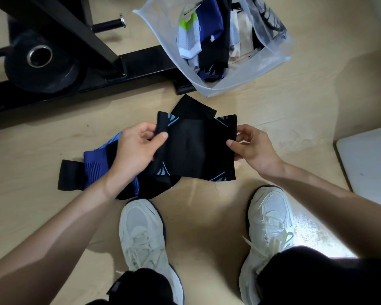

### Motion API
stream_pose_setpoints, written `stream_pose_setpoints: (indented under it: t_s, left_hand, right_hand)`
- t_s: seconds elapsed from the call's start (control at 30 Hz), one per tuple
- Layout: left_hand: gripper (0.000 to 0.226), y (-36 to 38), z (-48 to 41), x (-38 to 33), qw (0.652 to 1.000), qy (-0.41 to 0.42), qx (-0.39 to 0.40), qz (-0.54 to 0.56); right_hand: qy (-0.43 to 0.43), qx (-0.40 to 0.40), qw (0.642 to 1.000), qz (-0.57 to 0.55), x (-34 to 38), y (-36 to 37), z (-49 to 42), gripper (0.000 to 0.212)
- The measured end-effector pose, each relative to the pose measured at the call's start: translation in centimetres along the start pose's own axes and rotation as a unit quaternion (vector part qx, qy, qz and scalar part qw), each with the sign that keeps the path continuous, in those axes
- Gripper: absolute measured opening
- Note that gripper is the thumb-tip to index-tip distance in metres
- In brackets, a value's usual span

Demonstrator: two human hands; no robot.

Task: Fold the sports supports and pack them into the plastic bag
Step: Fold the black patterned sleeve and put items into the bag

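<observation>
A black sports support [196,148] with light-blue corner markings is held spread out above the floor between both hands. My left hand [136,148] pinches its left edge, which is turned over. My right hand [251,146] pinches its right edge. Beneath it on the floor lie a blue and black support [97,166] with a black strap, and another black piece [191,107] farther back. A clear plastic bag [262,71] stands open at the top, holding several folded supports in black, blue, white and green.
A black metal gym frame [92,36] with a weight plate [40,60] fills the upper left. My two white sneakers [141,234] stand on the wooden floor below the hands. A white board [370,164] lies at the right edge.
</observation>
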State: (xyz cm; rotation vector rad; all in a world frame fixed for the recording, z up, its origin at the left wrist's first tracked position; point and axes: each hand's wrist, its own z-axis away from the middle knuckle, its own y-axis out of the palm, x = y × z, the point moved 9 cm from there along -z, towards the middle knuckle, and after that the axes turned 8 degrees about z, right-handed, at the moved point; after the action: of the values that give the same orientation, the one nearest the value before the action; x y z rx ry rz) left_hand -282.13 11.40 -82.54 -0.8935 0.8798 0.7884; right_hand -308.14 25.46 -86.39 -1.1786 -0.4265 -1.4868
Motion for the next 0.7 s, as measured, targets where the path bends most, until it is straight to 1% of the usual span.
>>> stream_pose_setpoints:
  t_s: [0.1,0.23,0.33,0.4,0.5,0.63,0.7]
  left_hand:
    - [0.005,2.8,1.3,0.3,0.999,0.001,0.035,0.009]
    - [0.004,5.5,2.9,0.1,0.997,0.025,0.065,0.018]
    - [0.014,6.6,3.9,-0.4,0.996,0.044,0.069,0.027]
    - [0.018,7.1,4.2,-0.6,0.996,0.048,0.068,0.031]
    - [0.017,7.6,4.7,-0.9,0.995,0.048,0.07,0.046]
    - [0.022,7.9,5.2,-0.8,0.994,0.033,0.069,0.082]
    - [0.026,8.0,5.4,-0.4,0.991,0.018,0.082,0.104]
  right_hand:
    - [0.002,0.03,0.999,-0.031,-0.1,1.4,0.5,0.019]
    - [-0.013,0.06,0.996,-0.058,0.8,2.8,1.5,0.021]
    - [-0.022,0.075,0.994,-0.079,1.6,3.8,2.4,0.02]
    - [-0.033,0.079,0.993,-0.086,2.2,4.3,2.9,0.019]
    - [-0.046,0.08,0.991,-0.094,2.8,4.9,3.3,0.021]
    - [-0.035,0.076,0.99,-0.11,2.8,5.0,3.4,0.027]
    - [-0.036,0.072,0.991,-0.11,2.8,4.8,3.4,0.028]
